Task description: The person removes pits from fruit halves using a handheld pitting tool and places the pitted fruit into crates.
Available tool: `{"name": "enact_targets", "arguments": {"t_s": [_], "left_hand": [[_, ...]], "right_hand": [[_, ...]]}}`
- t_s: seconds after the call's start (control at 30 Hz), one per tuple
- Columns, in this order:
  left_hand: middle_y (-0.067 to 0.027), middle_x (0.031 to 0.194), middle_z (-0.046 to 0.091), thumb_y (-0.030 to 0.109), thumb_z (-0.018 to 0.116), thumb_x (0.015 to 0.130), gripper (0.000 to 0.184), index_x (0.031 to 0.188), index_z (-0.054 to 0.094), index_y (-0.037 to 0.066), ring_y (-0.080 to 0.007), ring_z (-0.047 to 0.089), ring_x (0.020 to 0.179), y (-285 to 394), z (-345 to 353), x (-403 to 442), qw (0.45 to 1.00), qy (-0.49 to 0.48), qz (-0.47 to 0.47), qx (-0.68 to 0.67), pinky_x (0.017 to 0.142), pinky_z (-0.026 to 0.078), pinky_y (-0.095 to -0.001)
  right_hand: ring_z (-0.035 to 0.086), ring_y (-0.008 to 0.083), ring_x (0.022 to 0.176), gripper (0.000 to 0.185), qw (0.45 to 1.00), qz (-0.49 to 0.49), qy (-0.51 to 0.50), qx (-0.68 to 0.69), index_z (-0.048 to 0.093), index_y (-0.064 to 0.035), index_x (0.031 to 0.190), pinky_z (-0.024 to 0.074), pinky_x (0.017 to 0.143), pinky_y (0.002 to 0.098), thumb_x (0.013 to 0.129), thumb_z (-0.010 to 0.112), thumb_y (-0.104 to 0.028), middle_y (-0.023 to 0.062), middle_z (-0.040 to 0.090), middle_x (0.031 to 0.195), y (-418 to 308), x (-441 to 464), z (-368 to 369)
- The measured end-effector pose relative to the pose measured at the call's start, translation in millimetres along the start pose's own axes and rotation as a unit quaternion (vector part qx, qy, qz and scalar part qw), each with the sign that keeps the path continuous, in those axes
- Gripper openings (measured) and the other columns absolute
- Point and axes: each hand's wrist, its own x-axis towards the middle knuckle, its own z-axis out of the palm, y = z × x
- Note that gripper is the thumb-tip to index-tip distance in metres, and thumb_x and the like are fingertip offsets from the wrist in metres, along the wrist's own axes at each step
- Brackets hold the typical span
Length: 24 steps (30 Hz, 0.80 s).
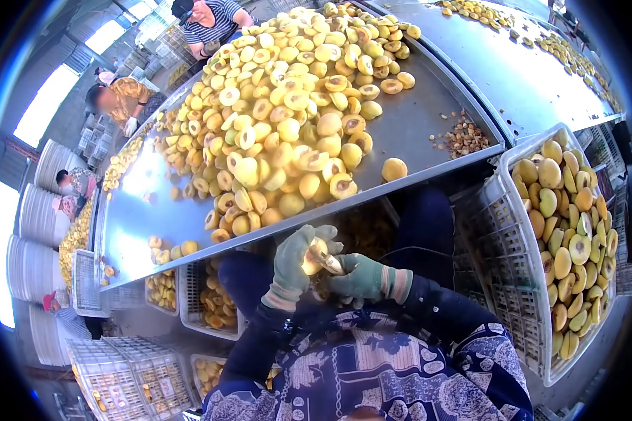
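My left hand [295, 263], in a pale green glove, is closed around a yellow halved fruit [314, 257], its cut side turned toward my other hand. Gloved too, my right hand [361, 275] grips a small metal tool [331, 264] whose tip is at the fruit. Both hands are close together in front of my chest, just below the edge of the metal table [428, 165]. A large heap of halved yellow fruit [288, 105] covers much of that table.
A crate [502, 252] full of fruit halves stands at the right. More crates [185, 302] are at lower left. Pits [467, 137] lie on the table's right corner, beside a second table [484, 52]. Several people, one in a striped top [218, 21], work at the left and far side.
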Motion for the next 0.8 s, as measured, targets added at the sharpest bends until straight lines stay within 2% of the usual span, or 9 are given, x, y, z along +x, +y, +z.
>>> {"name": "enact_targets", "arguments": {"t_s": [0.1,0.17,0.2,0.23,0.3,0.43,0.53,0.63,0.8], "left_hand": [[-0.0165,0.117,0.061,0.03,0.051,0.098,0.043,0.12,0.054,-0.007,-0.0313,0.064,0.099,-6,10,1,0.996,0.032,0.089,-0.006,0.082,0.054,-0.0389],[-0.0166,0.119,0.06,0.03,0.048,0.099,0.044,0.12,0.054,-0.007,-0.0323,0.063,0.102,-6,7,2,0.996,0.035,0.077,0.02,0.084,0.054,-0.0425],[-0.0179,0.12,0.059,0.033,0.048,0.098,0.047,0.12,0.053,-0.008,-0.0333,0.062,0.101,-6,6,1,0.995,0.033,0.081,0.051,0.084,0.055,-0.0452],[-0.0192,0.12,0.057,0.035,0.048,0.098,0.05,0.12,0.053,-0.009,-0.0342,0.062,0.101,-7,6,1,0.993,0.032,0.085,0.08,0.084,0.056,-0.0479],[-0.0182,0.12,0.059,0.029,0.05,0.098,0.044,0.12,0.054,-0.009,-0.0339,0.062,0.102,-8,0,3,0.999,0.001,0.043,0.022,0.085,0.054,-0.0442],[-0.0187,0.119,0.06,0.026,0.055,0.096,0.042,0.119,0.055,-0.009,-0.0355,0.063,0.101,-5,-7,7,0.994,-0.037,-0.07,-0.072,0.087,0.053,-0.044],[-0.0167,0.118,0.061,0.025,0.056,0.094,0.04,0.117,0.057,-0.008,-0.0332,0.063,0.1,-3,3,5,0.998,-0.009,-0.055,-0.025,0.083,0.055,-0.0427],[-0.017,0.122,0.058,0.029,0.051,0.097,0.043,0.123,0.054,-0.004,-0.0312,0.062,0.104,-12,5,5,1.0,-0.001,0.003,0.009,0.076,0.059,-0.0444],[-0.0128,0.113,0.063,0.024,0.053,0.097,0.034,0.122,0.058,0.001,-0.0242,0.063,0.099,-18,23,0,0.996,0.042,0.074,-0.016,0.079,0.057,-0.0368]], "right_hand": [[0.055,0.0093,0.057,0.02,0.997,-0.049,0.048,0.036,0.061,-0.0081,0.103,0.0448,0.049,0.0218,0.089,0.063,-0.022,0.0012,0.061,0.075,4,-1,9],[0.054,0.0065,0.052,0.026,0.998,-0.037,0.034,0.035,0.063,-0.0089,0.103,0.0452,0.043,0.0192,0.088,0.066,-0.03,-0.0003,0.064,0.074,8,4,8],[0.056,0.0067,0.054,0.027,0.994,-0.098,0.029,0.034,0.063,-0.0093,0.102,0.0461,0.044,0.0198,0.089,0.065,-0.033,0.0001,0.065,0.076,11,7,8],[0.057,0.0082,0.058,0.026,0.996,-0.087,0.029,-0.003,0.062,-0.0094,0.106,0.0469,0.051,0.0214,0.089,0.065,-0.029,0.0019,0.064,0.077,11,6,7],[0.058,0.0113,0.067,0.028,0.994,-0.065,0.029,-0.078,0.061,-0.0098,0.114,0.0484,0.063,0.0245,0.089,0.063,-0.022,0.0056,0.063,0.08,2,1,1],[0.059,0.0126,0.058,0.028,0.988,0.036,0.0,-0.148,0.061,-0.0113,0.113,0.049,0.052,0.0239,0.091,0.06,-0.027,0.0052,0.062,0.075,-3,-1,-7],[0.053,0.0103,0.047,0.026,0.994,-0.009,-0.108,0.02,0.062,-0.0079,0.104,0.0427,0.04,0.0221,0.09,0.06,-0.03,0.0017,0.057,0.065,19,6,-18],[0.044,0.0062,0.039,0.027,0.98,-0.005,-0.141,0.14,0.062,-0.0044,0.095,0.0345,0.034,0.0196,0.089,0.061,-0.03,-0.002,0.051,0.057,12,-7,-8],[0.036,0.0029,0.034,0.027,0.804,-0.054,-0.359,0.471,0.061,0.0042,0.101,0.0284,0.03,0.0176,0.099,0.043,-0.015,-0.0056,0.044,0.053,46,16,-3]]}}
